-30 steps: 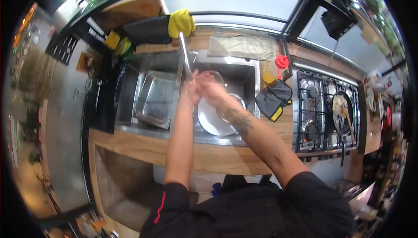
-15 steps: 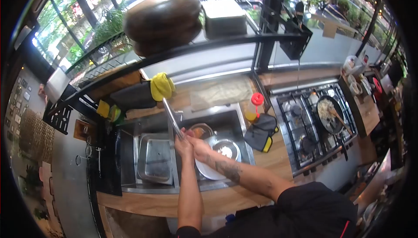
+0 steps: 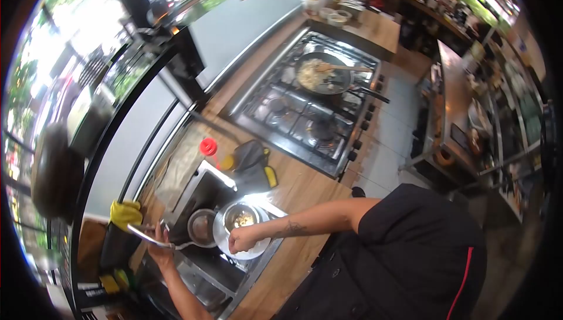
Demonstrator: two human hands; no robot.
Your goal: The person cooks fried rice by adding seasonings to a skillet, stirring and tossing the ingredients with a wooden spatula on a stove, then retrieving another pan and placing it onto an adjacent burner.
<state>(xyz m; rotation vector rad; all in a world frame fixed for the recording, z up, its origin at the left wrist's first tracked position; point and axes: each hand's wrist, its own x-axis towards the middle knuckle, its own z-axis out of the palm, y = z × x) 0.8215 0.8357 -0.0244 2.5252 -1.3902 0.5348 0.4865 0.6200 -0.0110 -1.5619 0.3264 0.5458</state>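
My left hand (image 3: 158, 248) is at the metal faucet (image 3: 142, 233) over the sink, its fingers curled around the spout. My right hand (image 3: 241, 240) is a loose fist over the edge of a white plate (image 3: 221, 228), with nothing showing out of it. On that plate sits a metal bowl (image 3: 255, 210) with pale bits of food inside. Beside it in the sink basin (image 3: 202, 200) is a round strainer-like bowl (image 3: 201, 226).
A squeeze bottle with a red cap (image 3: 208, 146) and dark grey mitts (image 3: 253, 164) lie on the wooden counter (image 3: 302, 188). Farther off, a frying pan (image 3: 343, 80) with chopped food and a wooden spatula (image 3: 352, 68) stands on the gas stove (image 3: 275, 126). A yellow cloth (image 3: 125, 214) hangs by the faucet.
My view has swung right towards the stove. My hands, together under the faucet before, are now apart: the left stays at the spout, the right has moved over the plate and closed.
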